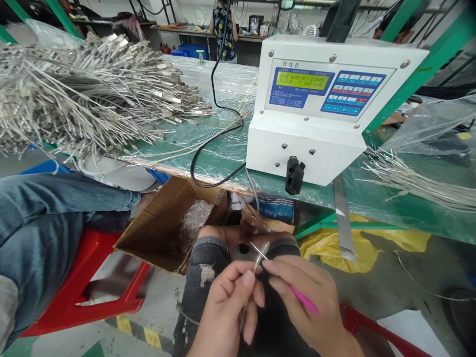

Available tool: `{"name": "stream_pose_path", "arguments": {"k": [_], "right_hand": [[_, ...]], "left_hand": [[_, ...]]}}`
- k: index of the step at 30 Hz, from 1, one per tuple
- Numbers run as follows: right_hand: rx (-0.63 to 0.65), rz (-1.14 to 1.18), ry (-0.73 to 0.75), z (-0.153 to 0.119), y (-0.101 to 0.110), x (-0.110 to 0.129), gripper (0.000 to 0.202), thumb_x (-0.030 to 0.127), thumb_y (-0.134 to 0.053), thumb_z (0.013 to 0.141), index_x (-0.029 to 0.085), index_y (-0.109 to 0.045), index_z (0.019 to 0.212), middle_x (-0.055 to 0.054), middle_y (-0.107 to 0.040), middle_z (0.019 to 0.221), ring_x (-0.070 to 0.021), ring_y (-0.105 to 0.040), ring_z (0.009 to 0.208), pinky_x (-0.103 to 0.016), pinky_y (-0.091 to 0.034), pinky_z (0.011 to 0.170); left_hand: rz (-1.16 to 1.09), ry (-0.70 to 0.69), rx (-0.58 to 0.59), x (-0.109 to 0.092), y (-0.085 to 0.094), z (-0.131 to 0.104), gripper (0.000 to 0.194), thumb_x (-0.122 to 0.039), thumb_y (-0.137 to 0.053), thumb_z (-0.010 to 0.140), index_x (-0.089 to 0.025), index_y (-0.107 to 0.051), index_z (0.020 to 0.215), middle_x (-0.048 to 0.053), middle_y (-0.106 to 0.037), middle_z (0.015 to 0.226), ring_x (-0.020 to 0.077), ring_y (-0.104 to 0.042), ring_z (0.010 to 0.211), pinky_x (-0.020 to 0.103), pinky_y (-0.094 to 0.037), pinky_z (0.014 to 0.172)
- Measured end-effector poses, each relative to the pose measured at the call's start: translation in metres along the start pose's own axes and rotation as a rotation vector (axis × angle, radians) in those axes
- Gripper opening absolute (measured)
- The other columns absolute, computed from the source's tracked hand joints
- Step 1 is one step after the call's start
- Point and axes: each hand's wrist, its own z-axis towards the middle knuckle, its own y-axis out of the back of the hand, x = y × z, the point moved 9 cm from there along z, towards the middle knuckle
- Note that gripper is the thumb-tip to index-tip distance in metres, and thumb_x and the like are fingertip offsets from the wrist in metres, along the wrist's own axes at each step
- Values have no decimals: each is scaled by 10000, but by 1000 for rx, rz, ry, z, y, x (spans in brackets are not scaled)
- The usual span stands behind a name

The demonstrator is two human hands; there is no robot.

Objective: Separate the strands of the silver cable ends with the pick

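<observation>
Over my lap, my left hand [230, 302] pinches a thin cable [258, 262] between thumb and fingers. The cable's silvery, frayed-looking end points up, and its lower part runs down behind the fingers. My right hand [310, 297] grips a pick with a pink handle [304, 299]. Its thin metal shaft crosses the cable end just above my left fingertips; whether the tip passes through the strands or only lies against them, I cannot tell. Another cable end [177, 295] hangs out to the left of my left hand.
A white machine [307, 141] with a black chuck [294, 176] stands on the green bench [223, 158]. Bundled cables [104, 94] pile up left, more cables [420, 181] lie right. Below are a cardboard box [156, 223] and red stool [92, 282]. A seated person's leg [48, 223] is close by.
</observation>
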Motion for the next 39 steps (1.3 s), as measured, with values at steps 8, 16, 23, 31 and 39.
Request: {"name": "stream_pose_path", "arguments": {"k": [8,16,23,31,39], "right_hand": [[-219,-25,-209,-11,43,-35,223,139,-549,948,219,-689,1103,-28,-681,947,-114,-649,873,-189,-534,734],[-75,53,-96,-16,11,21,201,307,-487,1009,228,-670,1035,-15,-711,897,-111,-680,824,-192,-535,781],[-67,51,-89,-9,4,25,202,314,-474,1011,237,-660,999,2,-715,864,-101,-684,780,-173,-528,749],[-62,43,-93,-12,3,24,194,289,-455,1017,242,-643,1010,5,-714,858,-100,-678,781,-179,-522,750],[-68,28,-77,-12,3,23,199,312,-457,1017,247,-643,1055,-5,-712,872,-110,-680,776,-188,-519,730]], "left_hand": [[2,42,-36,2,9,-7,397,-521,-791,732,-177,-657,879,-58,-642,579,-5,-433,263,95,-249,322],[-16,-75,-81,-9,8,-1,330,-472,-754,781,-167,-651,852,-65,-612,606,-15,-429,278,80,-246,331],[-43,-81,-102,-10,11,-1,337,-465,-765,775,-161,-664,881,-68,-607,597,-13,-430,277,75,-251,327],[-48,-84,-87,-10,11,0,310,-450,-740,800,-162,-656,881,-66,-605,598,-15,-426,282,75,-255,331],[-58,-98,-89,-13,8,0,262,-418,-719,827,-171,-650,880,-69,-602,592,-13,-425,285,69,-285,329]]}}
